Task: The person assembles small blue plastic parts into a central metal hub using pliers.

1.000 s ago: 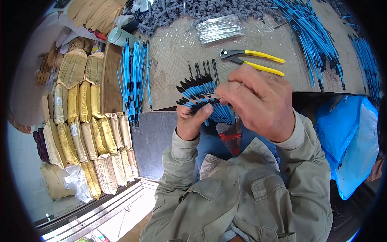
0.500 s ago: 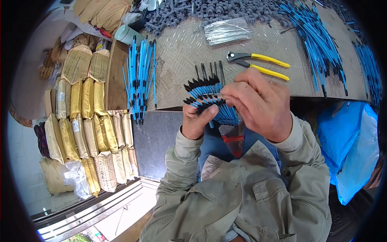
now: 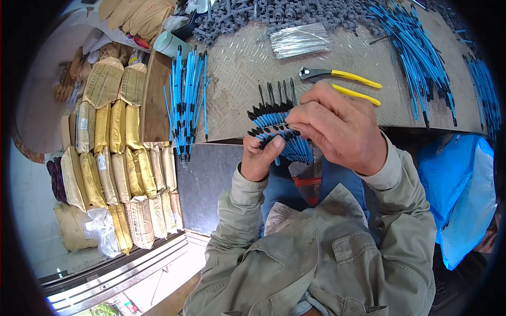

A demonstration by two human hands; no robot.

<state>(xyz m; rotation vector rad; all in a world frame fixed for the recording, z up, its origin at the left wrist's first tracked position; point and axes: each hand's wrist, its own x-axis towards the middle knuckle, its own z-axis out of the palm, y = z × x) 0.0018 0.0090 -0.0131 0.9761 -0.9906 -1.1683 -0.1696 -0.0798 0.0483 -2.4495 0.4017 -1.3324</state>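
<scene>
Left hand (image 3: 259,158) grips the fanned bundle of blue black-tipped rods (image 3: 276,129), raised slightly since before; right hand (image 3: 337,129) pinches, apparently, a thin wire across it.

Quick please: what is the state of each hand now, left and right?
Left hand: closed, holding the bundle of blue sticks with black tips.
Right hand: fingers pinched on the same bundle.

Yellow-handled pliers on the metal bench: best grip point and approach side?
Grip the yellow-handled pliers by the two yellow handles, coming from above on the right. They lie flat on the patterned metal bench, handles splayed rightwards and clear of clutter, while the dark head points left, close to the bundle of silver wires.
</scene>
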